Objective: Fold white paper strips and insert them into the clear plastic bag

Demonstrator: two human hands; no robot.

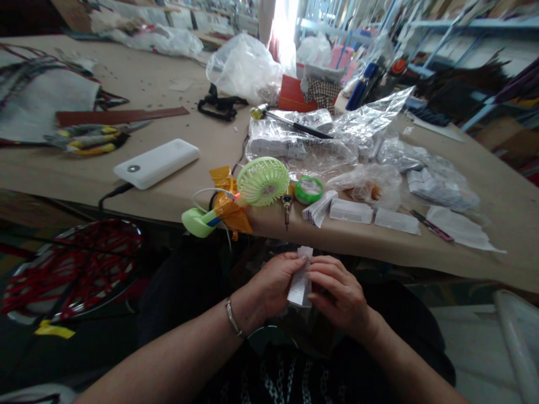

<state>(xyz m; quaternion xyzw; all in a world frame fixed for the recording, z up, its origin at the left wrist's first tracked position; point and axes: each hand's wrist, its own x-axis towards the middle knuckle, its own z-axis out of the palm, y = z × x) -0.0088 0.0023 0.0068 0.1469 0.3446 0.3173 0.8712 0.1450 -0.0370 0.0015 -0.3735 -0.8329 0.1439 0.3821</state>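
While the left hand (272,283) holds a slip (300,289) at lower centre, the right hand (343,294) touches it, grip unclear.

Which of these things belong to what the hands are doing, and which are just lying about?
Probably in the job:
narrow white printed paper strip, between the left hand and right hand
white rectangular paper slips, nearby

Probably just lying about:
white rectangular power bank
light-green plastic fan
yellow-handled metal tools
long flat brown strip

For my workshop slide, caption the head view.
Left hand holds a narrow white paper strip, right hand at its edge, a light-green plastic fan beyond.
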